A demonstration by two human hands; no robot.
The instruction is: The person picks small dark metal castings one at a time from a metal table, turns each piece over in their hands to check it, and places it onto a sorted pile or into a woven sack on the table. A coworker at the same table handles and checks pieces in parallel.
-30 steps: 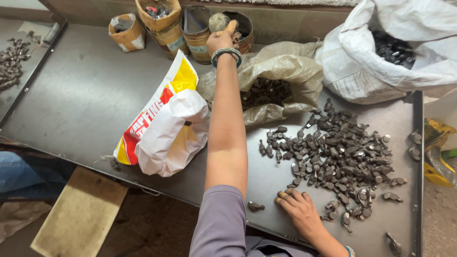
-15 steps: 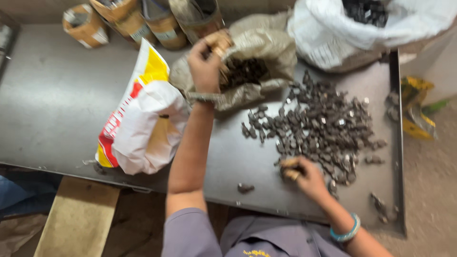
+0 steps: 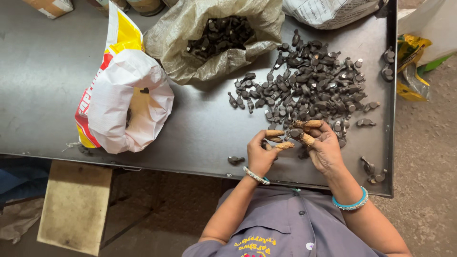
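Head view, looking down. Small dark metal piece: lower centre of the frame, at the near edge of the heap, between the two hands; its shape is too small to tell. Right hand: lower centre-right, fingers wrapped in tan tape, curled around the piece. Left hand: just left of the right hand, taped fingers bent toward the same piece, tips near it; whether they pinch it cannot be told. Silver bangle on the left wrist, blue bangle on the right wrist.

Heap of dark metal parts: centre-right, spread loosely on the worktop, touching the hands at its lower edge. Single stray part: lower centre, left of the left hand, near the front edge. A few more strays along the right rim.

Worktop: grey metal sheet with raised rim, filling most of the frame. Tan woven sack: upper centre, mouth open, holding more dark parts. White and yellow bag: left of centre, mouth rolled open. White sack: top right edge. Cartons and tins: top left edge, cut off by the frame. Grey shirt at bottom centre.
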